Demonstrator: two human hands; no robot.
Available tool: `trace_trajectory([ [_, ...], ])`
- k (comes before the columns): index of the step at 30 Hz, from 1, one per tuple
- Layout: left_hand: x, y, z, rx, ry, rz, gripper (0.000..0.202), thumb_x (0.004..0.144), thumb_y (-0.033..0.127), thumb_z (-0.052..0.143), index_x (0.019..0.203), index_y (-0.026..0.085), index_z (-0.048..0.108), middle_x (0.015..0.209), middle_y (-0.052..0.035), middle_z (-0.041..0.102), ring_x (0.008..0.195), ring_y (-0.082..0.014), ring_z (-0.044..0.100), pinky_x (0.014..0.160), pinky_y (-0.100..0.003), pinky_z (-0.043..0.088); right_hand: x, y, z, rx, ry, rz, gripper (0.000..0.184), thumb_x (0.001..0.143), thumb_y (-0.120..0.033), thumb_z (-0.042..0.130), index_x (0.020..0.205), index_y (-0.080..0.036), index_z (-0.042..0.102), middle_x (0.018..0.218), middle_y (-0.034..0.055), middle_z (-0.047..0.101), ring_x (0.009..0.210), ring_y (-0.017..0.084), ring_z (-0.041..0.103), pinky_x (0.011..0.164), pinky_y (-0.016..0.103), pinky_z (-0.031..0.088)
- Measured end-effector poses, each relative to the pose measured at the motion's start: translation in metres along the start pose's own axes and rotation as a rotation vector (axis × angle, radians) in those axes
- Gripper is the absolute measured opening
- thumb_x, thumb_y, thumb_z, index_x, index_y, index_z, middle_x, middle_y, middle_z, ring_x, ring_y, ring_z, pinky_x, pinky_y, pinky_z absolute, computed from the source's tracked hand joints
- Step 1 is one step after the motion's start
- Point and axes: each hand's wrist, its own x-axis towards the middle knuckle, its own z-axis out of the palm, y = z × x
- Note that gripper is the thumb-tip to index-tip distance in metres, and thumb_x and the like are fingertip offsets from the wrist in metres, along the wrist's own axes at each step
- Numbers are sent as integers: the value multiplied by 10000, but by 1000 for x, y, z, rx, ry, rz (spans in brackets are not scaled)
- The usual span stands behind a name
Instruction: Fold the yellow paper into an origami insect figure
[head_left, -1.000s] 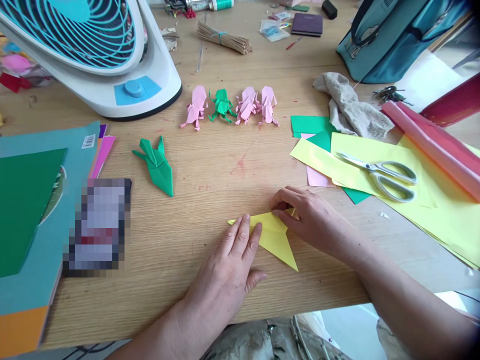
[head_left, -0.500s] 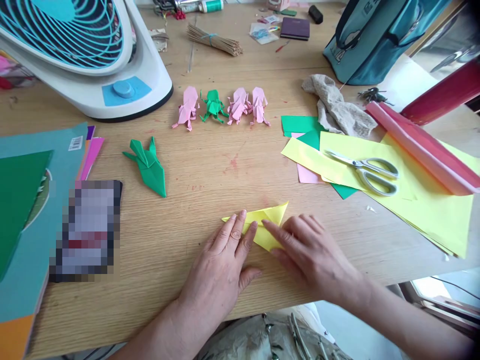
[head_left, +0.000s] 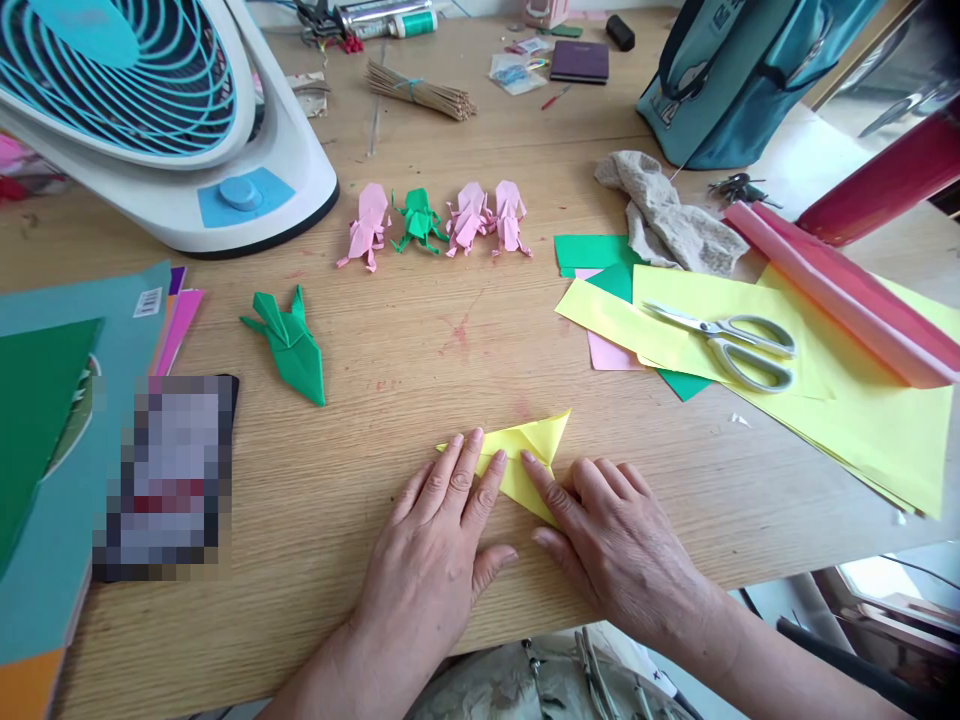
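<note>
A folded yellow paper (head_left: 529,445) lies on the wooden table (head_left: 420,350) near its front edge. My left hand (head_left: 439,545) lies flat on the paper's left part, fingers stretched out. My right hand (head_left: 611,535) rests flat over its lower right part, the forefinger pressing along a fold. Only the paper's upper point shows between the hands. Neither hand grips anything.
A green folded paper figure (head_left: 289,345) lies to the left. Three pink origami frogs (head_left: 469,215) and a green one (head_left: 417,218) stand in a row behind. Scissors (head_left: 731,345) lie on yellow sheets (head_left: 862,410) at right. A fan (head_left: 165,110), paper stack (head_left: 67,440), cloth (head_left: 671,215), pink roll (head_left: 840,290) and blue bag (head_left: 739,75) surround.
My right hand has slid from the paper's upper right corner down onto its lower right part and flattened there. The left hand stays in place. The view has shifted slightly.
</note>
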Motion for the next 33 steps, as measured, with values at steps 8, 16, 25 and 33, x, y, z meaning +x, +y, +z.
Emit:
trace_trajectory([
  [8,1,-2,4,-2,35,12,627,976,531,408,1507,198,397,1581,-111,360,1424,-292,393,1061,-418,406,2,-2,1,-25,-7,43,544,982,-468,476,1428,-156,484,872,76,570,760,218,486,692,365,346],
  [16,1,-3,5,-18,20,38,629,971,528,425,1492,176,423,1576,-45,376,1425,-322,369,1077,-434,379,4,1,2,-18,26,36,474,993,-400,470,1390,-148,523,873,82,591,755,214,496,688,362,343],
  [25,3,2,-5,6,9,16,645,953,562,441,1475,184,445,1579,-17,368,1426,-316,377,1108,-488,380,4,0,4,-23,17,51,540,975,-387,510,1424,-90,468,886,87,598,776,222,515,696,373,354],
  [33,7,5,3,-37,21,103,681,980,489,427,1455,2,414,1547,-203,389,1441,-313,366,1119,-408,399,6,-1,6,-45,53,53,510,971,-401,520,1362,-75,536,872,77,589,768,211,499,698,364,320],
])
